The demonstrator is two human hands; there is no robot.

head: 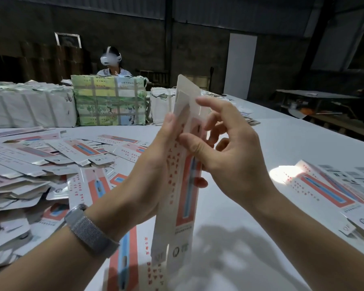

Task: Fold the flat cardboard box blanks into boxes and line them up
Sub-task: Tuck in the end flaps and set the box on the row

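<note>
Centre frame: one long printed box blank stands upright off the white table, left hand curled round its left edge with the fingertips wrapping to the front, right hand pressing a thumb on the front panel, its other fingers spread loosely behind; the top flap is raised and unclosed, so this box looks mid-fold. Left of frame, a big loose heap of flat blanks remains, more under the forearms. At right, a short row of boxes seems already lined up, so most work is likely still ahead.
</note>
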